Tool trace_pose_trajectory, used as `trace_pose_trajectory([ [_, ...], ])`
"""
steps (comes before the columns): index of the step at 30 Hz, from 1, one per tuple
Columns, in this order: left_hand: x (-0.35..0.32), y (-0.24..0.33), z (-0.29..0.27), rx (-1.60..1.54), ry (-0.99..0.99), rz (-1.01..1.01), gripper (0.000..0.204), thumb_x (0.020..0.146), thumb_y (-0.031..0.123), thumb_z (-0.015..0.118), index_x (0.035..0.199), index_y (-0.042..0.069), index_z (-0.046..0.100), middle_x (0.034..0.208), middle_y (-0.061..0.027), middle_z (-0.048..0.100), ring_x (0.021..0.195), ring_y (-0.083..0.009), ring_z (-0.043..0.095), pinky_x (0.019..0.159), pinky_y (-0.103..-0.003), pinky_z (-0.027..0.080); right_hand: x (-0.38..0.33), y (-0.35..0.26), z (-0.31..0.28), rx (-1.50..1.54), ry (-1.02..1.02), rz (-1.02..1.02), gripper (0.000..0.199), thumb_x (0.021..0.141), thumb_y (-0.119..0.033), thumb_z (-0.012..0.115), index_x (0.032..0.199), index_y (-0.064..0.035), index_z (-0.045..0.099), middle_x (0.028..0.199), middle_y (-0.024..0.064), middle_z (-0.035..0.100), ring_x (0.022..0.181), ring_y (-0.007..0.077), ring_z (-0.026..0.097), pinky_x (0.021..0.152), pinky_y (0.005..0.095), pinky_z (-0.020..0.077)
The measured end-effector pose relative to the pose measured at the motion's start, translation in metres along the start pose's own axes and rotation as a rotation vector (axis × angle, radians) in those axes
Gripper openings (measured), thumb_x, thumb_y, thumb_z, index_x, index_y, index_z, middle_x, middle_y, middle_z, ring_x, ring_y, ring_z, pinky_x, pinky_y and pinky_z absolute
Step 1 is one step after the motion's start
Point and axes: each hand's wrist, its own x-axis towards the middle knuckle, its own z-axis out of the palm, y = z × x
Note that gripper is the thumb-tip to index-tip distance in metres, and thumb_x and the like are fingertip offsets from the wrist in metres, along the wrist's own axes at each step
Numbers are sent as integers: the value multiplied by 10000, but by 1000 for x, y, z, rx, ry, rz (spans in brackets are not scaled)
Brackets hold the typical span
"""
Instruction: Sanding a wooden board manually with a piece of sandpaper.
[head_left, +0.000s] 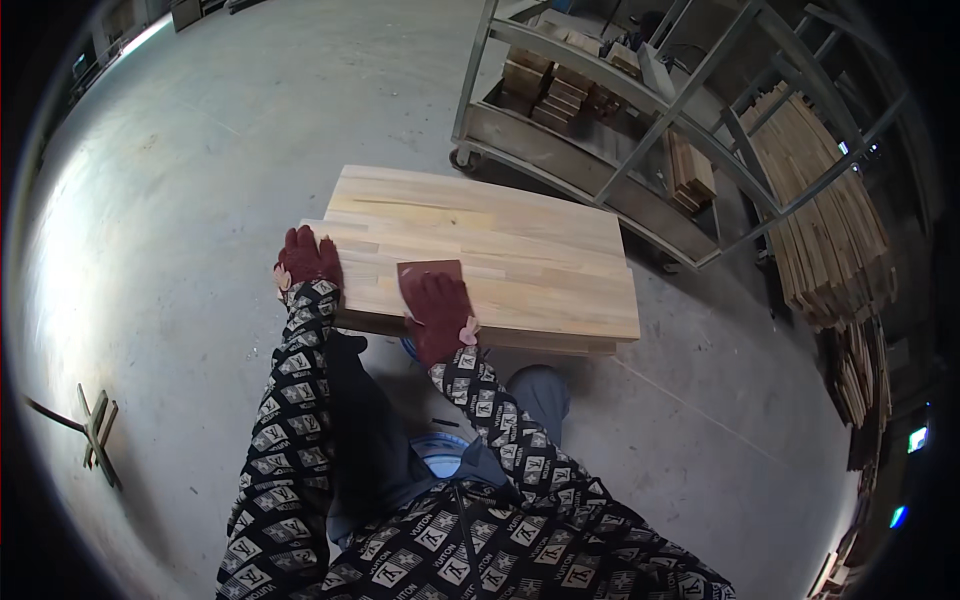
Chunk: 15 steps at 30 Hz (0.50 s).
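Observation:
A pale wooden panel (pixel 540 265) made of glued strips lies flat in front of me, on top of what looks like at least one more panel. Both my hands wear dark red gloves. My right hand (pixel 440 310) presses a reddish-brown sheet of sandpaper (pixel 415 272) against the top face, near the close edge. Its fingers lie over the sheet, which shows beyond the fingertips. At the panel's left end rests my left hand (pixel 308 258), fingers pointing away from me and holding no tool. What supports the panels is mostly hidden beneath them.
Beyond the panel to the right stands a grey metal trolley (pixel 590 135) on casters, carrying wood blocks (pixel 560 95). Tall stacks of wooden strips (pixel 825 215) stand at the far right. A metal stand with crossed feet (pixel 97 430) is on the concrete floor (pixel 270 120) at left.

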Motion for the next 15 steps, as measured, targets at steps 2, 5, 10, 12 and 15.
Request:
trace_pose_trajectory([
  [2,0,-1,2,-13,-11,-13,454,918,354,596,1266,63,597,1369,-228,569,1165,-440,584,971,-560,483,3,-1,-5,56,83,-97,590,760,-183,727,1316,-56,577,1343,175,565,1309,392,469,1138,502,348],
  [5,-1,0,3,-11,-36,-46,479,923,356,591,1304,67,588,1380,-227,562,1191,-431,573,991,-558,470,-21,51,-40,-38,212,-103,585,783,-139,724,1347,-59,591,1360,180,584,1297,403,499,1134,514,358],
  [10,-1,2,1,-26,15,-26,455,911,351,599,1257,56,601,1275,-189,593,1134,-396,596,946,-547,478,-106,206,-125,-127,443,250,472,863,-74,615,1336,-74,617,1319,166,627,1281,372,548,1100,483,413],
  [12,-1,1,-1,-43,46,-10,432,898,349,612,1216,57,610,1199,-170,607,1084,-384,608,907,-545,484,-126,243,-141,74,612,408,353,968,-96,539,1302,-8,612,1298,191,639,1248,297,603,1070,410,481],
  [15,-3,1,-1,-38,96,10,408,876,361,642,1150,61,615,1131,-151,607,1032,-370,614,876,-527,479,-115,230,-126,-184,494,466,416,911,-22,557,1325,-14,599,1306,203,631,1255,340,593,1068,431,481],
])
